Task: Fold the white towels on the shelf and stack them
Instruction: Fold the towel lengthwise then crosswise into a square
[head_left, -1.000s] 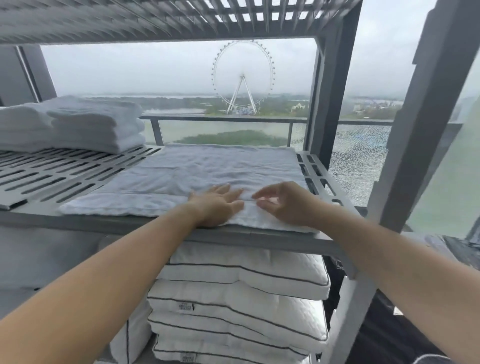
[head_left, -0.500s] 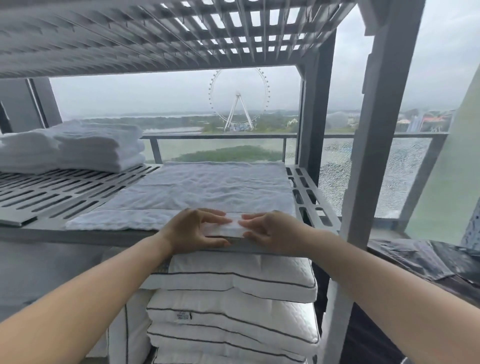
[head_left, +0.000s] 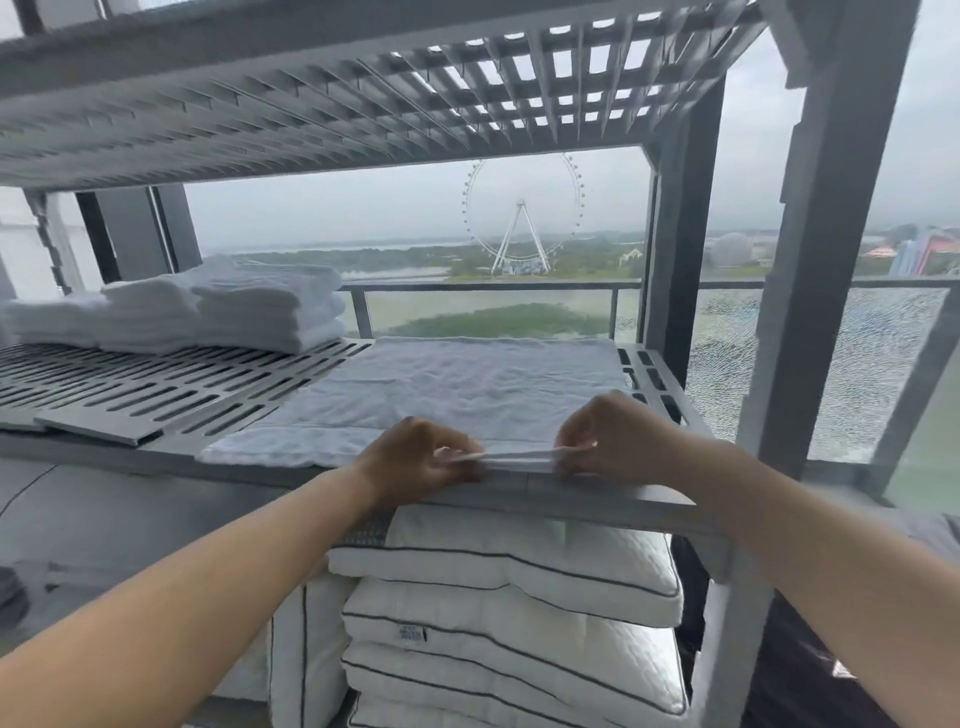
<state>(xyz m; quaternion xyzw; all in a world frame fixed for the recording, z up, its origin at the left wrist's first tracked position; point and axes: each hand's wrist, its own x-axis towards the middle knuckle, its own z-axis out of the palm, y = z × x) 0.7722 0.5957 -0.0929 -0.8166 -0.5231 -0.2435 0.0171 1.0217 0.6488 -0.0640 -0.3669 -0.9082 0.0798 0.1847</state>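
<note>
White terry towel (head_left: 483, 384), flat on grey slatted shelf (head_left: 156, 384): soft, light and limp, I judge. Left hand (head_left: 415, 462) and right hand (head_left: 618, 441) both pinch its six-o'clock hem, the sensible hold.

towel (head_left: 483, 384) front edge: partly behind left hand (head_left: 415, 462), right hand (head_left: 618, 441) | pillows (head_left: 509, 566): cut off below

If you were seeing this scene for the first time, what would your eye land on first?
The left hand and right hand pinch the near edge of a white towel spread on the shelf. Outside, a Ferris wheel rises at centre, and folded towels sit stacked at the shelf's back left.
</note>
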